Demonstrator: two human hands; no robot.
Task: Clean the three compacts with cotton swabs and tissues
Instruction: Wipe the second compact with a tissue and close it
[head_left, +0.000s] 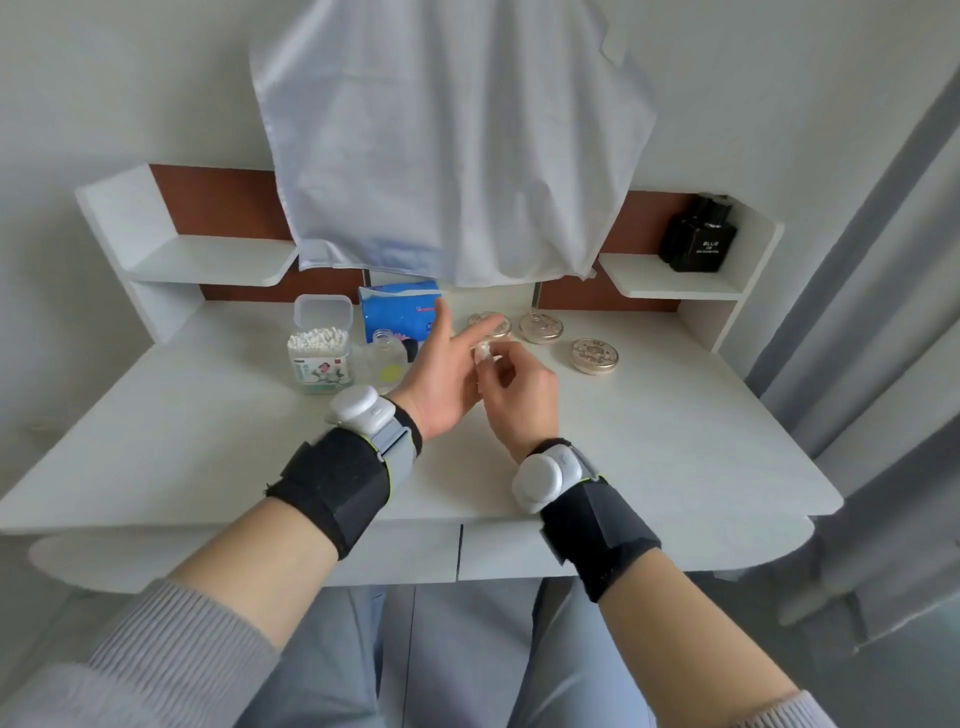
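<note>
— What's each grip doing?
— The right hand pinches a crumpled white tissue wad; the left hand is spread open, touching it.
— And the compacts?
— Three round embossed metal compacts lie shut near the smooth white counter's back edge.

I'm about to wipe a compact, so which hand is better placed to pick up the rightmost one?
Probably the left hand: its fingers are open, though the rightmost compact lies farther from it. The nearer right hand is pinching a tissue wad.

Our left hand is covering part of the leftmost compact and the blue tissue pack. Our right hand is hiding most of a small white wad, too blurred to identify. The small glass bottle is partly hiding behind our wrist.
</note>
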